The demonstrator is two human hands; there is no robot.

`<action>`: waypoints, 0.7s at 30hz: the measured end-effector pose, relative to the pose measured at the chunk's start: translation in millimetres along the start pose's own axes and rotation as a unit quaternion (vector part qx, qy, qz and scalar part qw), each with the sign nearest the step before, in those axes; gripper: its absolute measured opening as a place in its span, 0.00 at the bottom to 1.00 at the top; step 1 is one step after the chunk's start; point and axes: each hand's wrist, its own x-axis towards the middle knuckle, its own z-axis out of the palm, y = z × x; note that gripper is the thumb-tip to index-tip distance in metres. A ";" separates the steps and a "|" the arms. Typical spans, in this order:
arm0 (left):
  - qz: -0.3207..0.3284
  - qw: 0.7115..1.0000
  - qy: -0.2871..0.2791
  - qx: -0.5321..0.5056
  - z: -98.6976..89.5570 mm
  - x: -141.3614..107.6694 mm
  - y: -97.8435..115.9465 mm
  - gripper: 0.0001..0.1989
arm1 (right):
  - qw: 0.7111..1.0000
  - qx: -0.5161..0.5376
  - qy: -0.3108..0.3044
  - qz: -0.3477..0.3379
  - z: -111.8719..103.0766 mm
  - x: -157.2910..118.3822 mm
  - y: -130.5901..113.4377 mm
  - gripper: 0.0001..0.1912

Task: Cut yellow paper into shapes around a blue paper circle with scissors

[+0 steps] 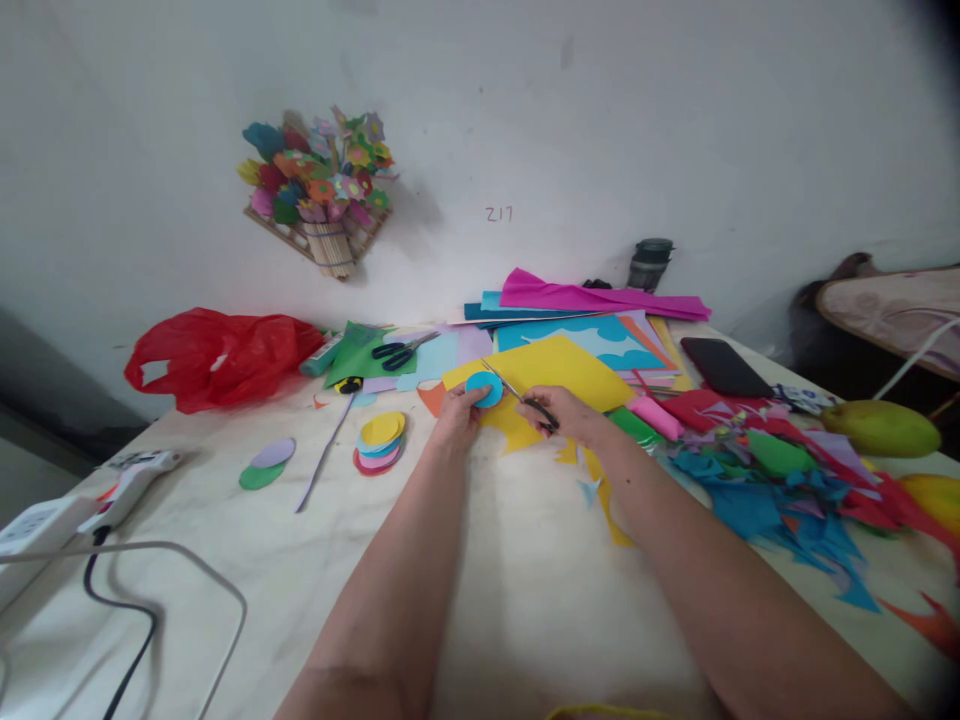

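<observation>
For a clean cut, the left hand (pixel 456 412) should press the round, sky-blue paper disc (pixel 484 388) flat against the large, bright yellow paper sheet (pixel 566 370), so that neither slips. The right hand (pixel 561 410) would do best to hold the black-handled, metal-bladed scissors (pixel 534 406) at a steady angle and let the left hand turn the paper into the blades. Short bites close to the disc's rim should suit the curve, with the left fingertips well away from the blade tips.

The left thumb and fingers are closed in a pinch on the disc's lower edge, near the centre of the frame. The right fingers are curled around the scissor handles, just right of centre. The blades point up and left beside the disc; at this size I can't tell how far apart they are, or whether paper lies between them.

The disc is smooth-edged, evenly coloured and seemingly thin. The yellow sheet slants across the middle of the frame, its upper edge straight, its lower edge ragged and notched by cutting; it looks fairly stiff.
</observation>
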 end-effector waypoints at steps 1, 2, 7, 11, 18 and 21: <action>0.000 1.000 0.003 -0.001 0.4 -0.1 0.0 0.16 | 1.000 -0.002 0.001 0.002 0.2 -0.5 -0.8 0.19; -0.001 1.000 0.004 -0.003 0.7 -0.3 0.1 0.16 | 1.000 -0.004 0.001 0.002 0.4 -1.2 -1.8 0.19; -0.001 1.000 0.011 -0.008 0.8 0.0 0.4 0.16 | 1.000 -0.004 0.006 0.005 1.7 -4.3 -4.8 0.18; -0.002 1.000 0.009 -0.006 -0.5 1.1 -0.3 0.15 | 1.000 0.004 0.003 0.015 2.5 -5.0 -5.9 0.19; -0.010 1.000 -0.001 0.004 -0.2 0.5 -0.7 0.16 | 1.000 0.001 -0.005 0.024 3.1 -8.1 -11.5 0.21; -0.011 1.000 -0.009 0.008 1.3 -0.8 0.1 0.15 | 1.000 -0.006 -0.001 0.020 3.0 -8.1 -11.6 0.21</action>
